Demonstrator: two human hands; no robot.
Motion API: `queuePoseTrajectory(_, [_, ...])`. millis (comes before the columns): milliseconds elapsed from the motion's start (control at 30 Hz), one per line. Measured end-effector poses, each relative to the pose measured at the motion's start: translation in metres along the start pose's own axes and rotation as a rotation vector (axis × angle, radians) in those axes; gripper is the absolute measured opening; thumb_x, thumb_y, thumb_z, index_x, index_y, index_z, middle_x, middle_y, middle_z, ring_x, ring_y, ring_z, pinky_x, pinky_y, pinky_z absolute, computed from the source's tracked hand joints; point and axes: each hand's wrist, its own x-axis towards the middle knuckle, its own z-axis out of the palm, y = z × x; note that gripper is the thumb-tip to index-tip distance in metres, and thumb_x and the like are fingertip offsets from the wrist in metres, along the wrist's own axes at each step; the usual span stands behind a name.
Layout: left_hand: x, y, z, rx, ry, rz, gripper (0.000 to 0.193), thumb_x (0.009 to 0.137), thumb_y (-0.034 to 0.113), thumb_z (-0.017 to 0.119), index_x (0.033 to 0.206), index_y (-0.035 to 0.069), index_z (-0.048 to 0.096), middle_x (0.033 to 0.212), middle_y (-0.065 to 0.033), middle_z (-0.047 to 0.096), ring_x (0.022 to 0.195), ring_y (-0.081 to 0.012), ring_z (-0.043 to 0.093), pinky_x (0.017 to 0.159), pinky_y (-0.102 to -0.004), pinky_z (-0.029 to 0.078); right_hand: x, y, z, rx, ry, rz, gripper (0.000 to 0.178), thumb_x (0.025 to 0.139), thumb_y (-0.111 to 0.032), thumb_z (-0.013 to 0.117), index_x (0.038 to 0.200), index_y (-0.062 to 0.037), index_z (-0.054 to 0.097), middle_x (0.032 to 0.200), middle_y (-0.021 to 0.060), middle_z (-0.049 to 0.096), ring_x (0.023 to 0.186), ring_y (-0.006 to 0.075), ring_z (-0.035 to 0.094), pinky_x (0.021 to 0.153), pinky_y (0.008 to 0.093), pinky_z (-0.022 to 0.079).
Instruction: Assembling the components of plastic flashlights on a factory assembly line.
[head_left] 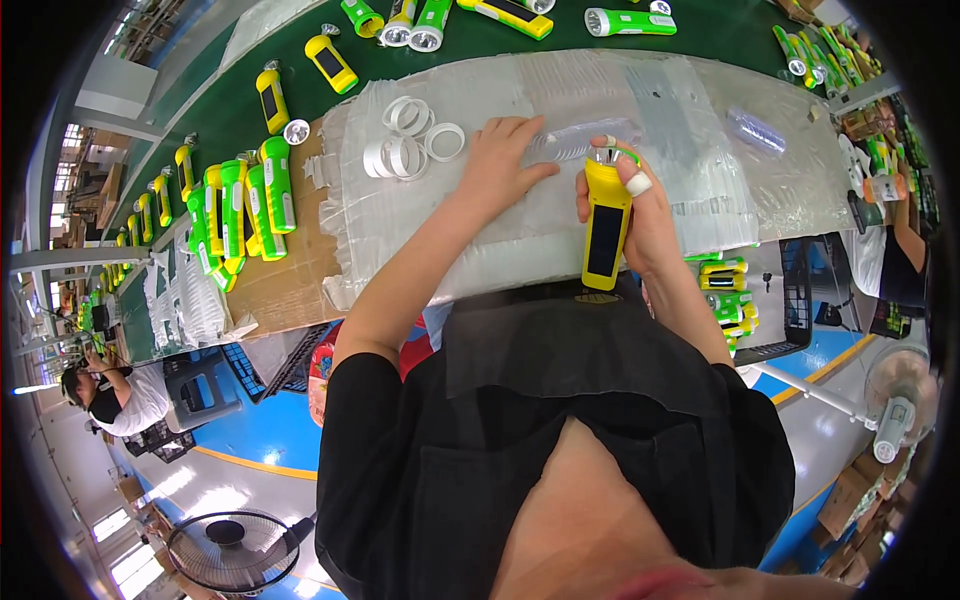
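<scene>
Black shirt nearest, right fingers grip a yellow flashlight, left fingers apart over plastic-covered bench, blue floor below.

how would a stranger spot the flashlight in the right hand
Start at the plastic-covered work surface, then find the right hand over its near part. It holds a yellow flashlight, dark panel facing the camera; unlike the flashlights piled at left, it is in hand.
</scene>
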Motion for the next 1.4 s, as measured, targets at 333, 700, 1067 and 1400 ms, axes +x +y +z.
queuePoseTrajectory(333, [-0.002,0.059,-0.055,-0.376,-0.032,0.044,0.039,0.092,0.023,0.058,0.127,0.008,0.06,0.119,-0.0125,0.053,0.108,-0.0268,0.05,0.09,-0.0359,0.043,0.003,-0.003,0.011,0.01,-0.17,0.082,0.042,0.097,-0.033,0.056,0.126,-0.0035,0.05,0.086,0.01,0.061,0.071,0.0165,0.059,0.065,0.0294,0.048])
queuePoseTrajectory(700, [-0.029,0.059,-0.063,-0.442,0.049,0.127,0.04,0.098,0.023,0.037,0.121,0.002,0.061,0.12,-0.0151,0.053,0.106,-0.0271,0.051,0.091,-0.0362,0.042,0.01,0.008,0.038,-0.028,-0.418,0.159,0.038,0.098,-0.033,0.055,0.122,-0.0046,0.05,0.095,0.0079,0.06,0.075,0.0157,0.06,0.068,0.0278,0.048])
queuePoseTrajectory(1067, [0.006,0.006,-0.112,0.009,-0.006,0.12,0.054,0.086,0.019,0.063,0.138,0.013,0.049,0.137,-0.0136,0.051,0.126,-0.0326,0.046,0.102,-0.0444,0.036,0.054,0.001,0.049,-0.006,-0.407,-0.282,0.033,0.098,-0.021,0.052,0.125,-0.0031,0.047,0.089,0.0099,0.06,0.074,0.0163,0.058,0.068,0.0302,0.048])
queuePoseTrajectory(1400, [0.019,-0.019,-0.127,-0.245,-0.037,0.002,0.043,0.082,0.006,0.073,0.121,0.013,0.057,0.114,-0.0101,0.06,0.107,-0.023,0.06,0.088,-0.0388,0.051,0.067,0.021,0.055,-0.038,-0.345,-0.241,0.028,0.096,-0.016,0.055,0.122,-0.0063,0.049,0.087,0.0076,0.06,0.074,0.014,0.058,0.065,0.0287,0.049])
